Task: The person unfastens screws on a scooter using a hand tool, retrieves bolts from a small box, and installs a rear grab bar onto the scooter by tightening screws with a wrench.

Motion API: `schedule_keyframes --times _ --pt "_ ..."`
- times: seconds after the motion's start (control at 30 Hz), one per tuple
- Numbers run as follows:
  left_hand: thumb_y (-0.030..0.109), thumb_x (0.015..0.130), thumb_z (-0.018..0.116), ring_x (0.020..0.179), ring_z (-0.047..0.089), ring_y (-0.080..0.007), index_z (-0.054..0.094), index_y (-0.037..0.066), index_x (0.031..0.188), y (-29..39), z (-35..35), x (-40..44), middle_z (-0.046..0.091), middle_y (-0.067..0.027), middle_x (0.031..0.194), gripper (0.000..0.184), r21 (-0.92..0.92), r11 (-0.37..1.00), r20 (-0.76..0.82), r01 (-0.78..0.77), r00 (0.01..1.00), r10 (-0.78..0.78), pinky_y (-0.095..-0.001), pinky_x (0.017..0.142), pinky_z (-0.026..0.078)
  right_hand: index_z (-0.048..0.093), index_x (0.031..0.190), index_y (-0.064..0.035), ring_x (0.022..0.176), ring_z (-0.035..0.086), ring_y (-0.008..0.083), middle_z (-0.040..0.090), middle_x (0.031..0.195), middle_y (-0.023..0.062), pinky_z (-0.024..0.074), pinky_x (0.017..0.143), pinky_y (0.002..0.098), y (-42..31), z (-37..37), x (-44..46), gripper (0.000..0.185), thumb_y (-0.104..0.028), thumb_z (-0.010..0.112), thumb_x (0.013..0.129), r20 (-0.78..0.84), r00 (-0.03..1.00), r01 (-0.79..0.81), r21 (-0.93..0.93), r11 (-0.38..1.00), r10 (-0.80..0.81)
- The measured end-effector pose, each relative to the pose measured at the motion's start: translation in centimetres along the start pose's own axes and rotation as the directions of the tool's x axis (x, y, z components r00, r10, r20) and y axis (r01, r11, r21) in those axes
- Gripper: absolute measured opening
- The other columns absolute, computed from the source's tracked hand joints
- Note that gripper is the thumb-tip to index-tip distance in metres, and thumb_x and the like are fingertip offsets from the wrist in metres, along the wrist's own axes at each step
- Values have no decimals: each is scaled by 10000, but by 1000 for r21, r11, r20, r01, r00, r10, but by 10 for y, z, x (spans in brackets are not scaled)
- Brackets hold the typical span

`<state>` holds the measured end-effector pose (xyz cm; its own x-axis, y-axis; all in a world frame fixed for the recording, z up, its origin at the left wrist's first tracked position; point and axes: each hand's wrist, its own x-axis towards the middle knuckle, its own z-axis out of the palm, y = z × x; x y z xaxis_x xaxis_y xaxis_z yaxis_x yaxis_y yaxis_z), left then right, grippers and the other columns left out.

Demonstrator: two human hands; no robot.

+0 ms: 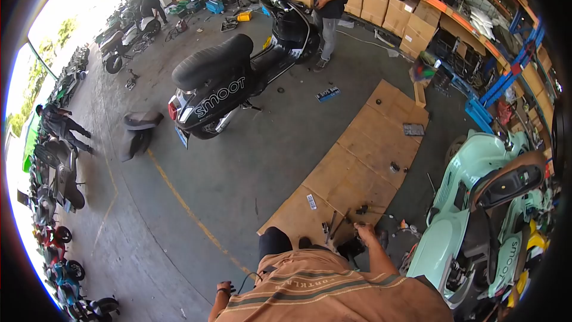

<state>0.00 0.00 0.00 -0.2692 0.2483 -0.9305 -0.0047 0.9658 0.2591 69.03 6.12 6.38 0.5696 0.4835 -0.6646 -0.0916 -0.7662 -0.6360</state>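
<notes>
From here, the work down on the floor looks only part done. Loose bits lie on the big cardboard sheet (333,170): a long dark tool (339,224), a small black part (361,209) and a white label (311,201). None of them is put away. The black scooter (220,96) stands up with its seat (214,62) on. On the mint-green scooter (441,244), the brown seat (518,173) looks tipped up, and I can't tell how much is done there.

The right hand (364,232) is low over the cardboard, just beside the small black part and near the long dark tool. Its fingers look bent, but I can't tell how far open they are, or if they hold anything. The left hand (224,287) hangs out over the grey floor (179,262). I see nothing in it, but can't tell how open it is.
</notes>
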Motion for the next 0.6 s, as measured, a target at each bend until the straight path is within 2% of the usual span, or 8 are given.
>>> schedule_keyframes --times 0.07,0.1,0.2,0.3,0.43,0.5,0.53,0.6 --pt "146 835 623 1063 595 -307 605 130 1195 21 45 28 631 -171 1115 360 -22 1000 21 -1 1000 2 -468 908 482 651 1035 -81 628 613 116 664 807 36 468 509 305 -50 -8 25 215 -184 666 846 74 992 101 43 994 -104" --pt "148 835 616 1035 600 -305 609 129 1181 58 45 19 632 -165 1095 346 3 998 31 63 998 -63 -470 884 487 651 1035 -81 628 613 116 664 807 36 468 509 305 -103 32 35 215 -184 666 846 89 995 40 10 999 -41" --pt "155 836 595 951 615 -296 621 125 1138 140 96 62 635 -145 1032 304 74 991 93 111 989 -118 -478 814 501 638 986 -53 632 618 131 660 801 29 457 529 277 -201 70 122 179 -173 654 854 29 977 213 -14 977 -212" --pt "161 837 574 867 630 -288 633 121 1095 240 128 85 638 -126 969 268 214 974 153 69 983 -103 -485 743 515 636 1013 -57 638 623 143 660 811 34 459 535 277 -245 101 160 186 -166 639 863 41 996 76 116 990 -81" --pt "170 838 546 756 650 -277 648 115 1038 425 126 130 642 -99 886 232 396 888 245 -232 959 141 -494 649 533 629 1043 -61 723 633 179 663 902 62 481 613 323 -305 133 177 199 -175 610 882 71 980 -191 89 978 185" --pt "161 821 527 647 631 -240 643 96 994 551 131 136 613 -79 787 219 213 953 60 -215 977 207 -440 516 523 620 1064 -63 746 632 195 662 938 65 485 645 340 -338 138 191 217 -184 608 884 100 976 -204 126 971 192" --pt "182 814 544 622 628 -221 637 85 1014 617 135 133 615 -80 768 241 207 934 -2 -292 954 299 -381 451 495 616 1077 -64 751 632 195 660 944 67 485 643 339 -351 139 201 234 -195 609 884 87 979 -199 177 964 186" --pt "223 815 573 647 627 -190 641 92 1030 749 154 94 631 -63 798 261 184 877 -73 -444 883 463 -339 450 471 611 1090 -65 756 633 196 659 950 69 485 640 337 -375 138 229 250 -206 610 883 69 979 -205 224 953 194"
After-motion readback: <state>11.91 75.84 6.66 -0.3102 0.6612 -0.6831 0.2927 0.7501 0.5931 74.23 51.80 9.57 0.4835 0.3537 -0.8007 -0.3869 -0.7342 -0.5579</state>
